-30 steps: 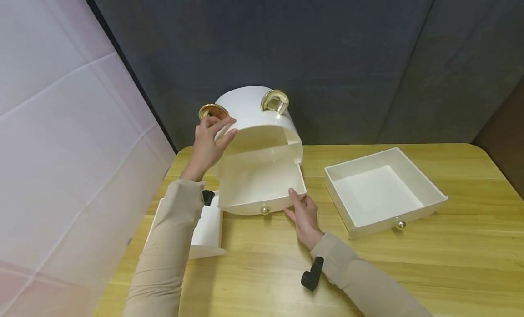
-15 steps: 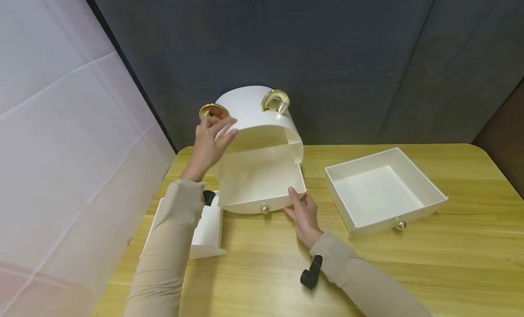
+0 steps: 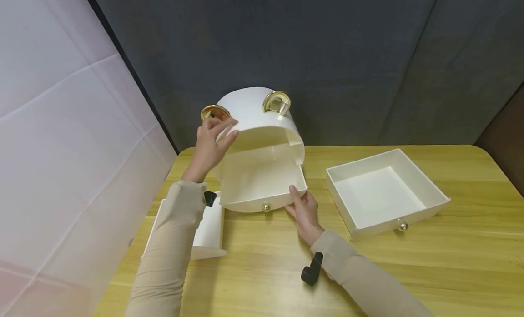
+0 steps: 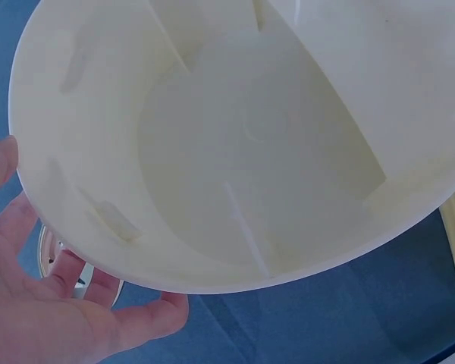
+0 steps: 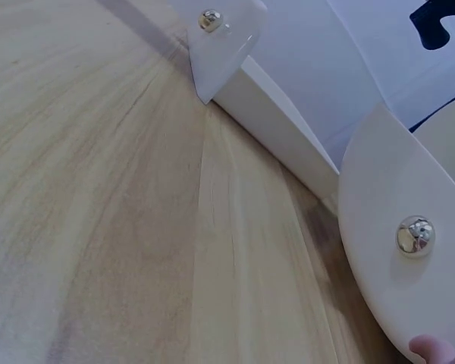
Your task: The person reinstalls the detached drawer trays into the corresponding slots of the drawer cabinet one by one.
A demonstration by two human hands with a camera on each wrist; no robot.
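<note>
White drawers (image 3: 385, 194), three; two hands (image 3: 210, 144).

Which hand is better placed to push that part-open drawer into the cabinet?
Right, probably. The right hand already rests against the drawer front beside its knob. The left hand grips the cabinet top edge, steadying it.

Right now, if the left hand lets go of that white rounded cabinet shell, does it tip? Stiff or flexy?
Likely tips: the cabinet shell sits tilted, steadied by the left hand. Probably light: the left wrist view shows it hollow and thin-walled. Moulded ribs suggest fairly stiff; the glossy surface may be slippery.
</note>
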